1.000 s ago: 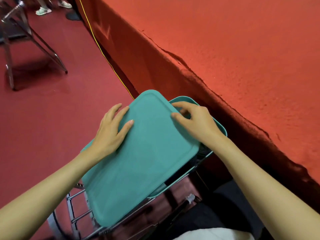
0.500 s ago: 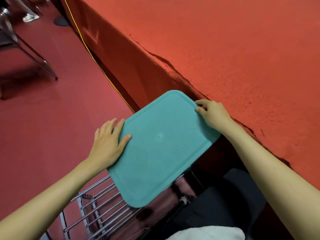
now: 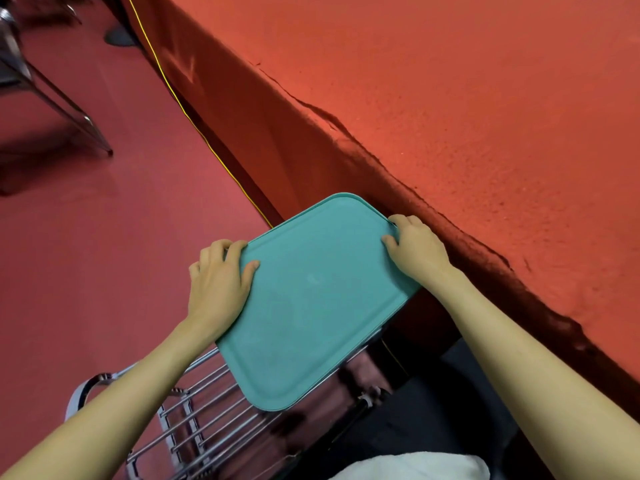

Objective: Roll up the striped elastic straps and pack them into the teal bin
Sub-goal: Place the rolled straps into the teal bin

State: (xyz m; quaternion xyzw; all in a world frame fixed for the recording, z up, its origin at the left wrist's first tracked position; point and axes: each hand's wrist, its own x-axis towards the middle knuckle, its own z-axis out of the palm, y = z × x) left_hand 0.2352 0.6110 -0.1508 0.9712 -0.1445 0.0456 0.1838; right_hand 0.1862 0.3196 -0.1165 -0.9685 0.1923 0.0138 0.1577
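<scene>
I see my left hand [image 3: 221,285] and right hand [image 3: 415,254] each gripping opposite edges of the teal lid [image 3: 311,306], above the metal rack [image 3: 207,420].

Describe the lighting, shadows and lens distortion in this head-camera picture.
Head view: soft, even light, no glare on the lid; dark shadow runs below the table edge; the wide lens bows that edge and swells the forearms near the bottom corners.
</scene>
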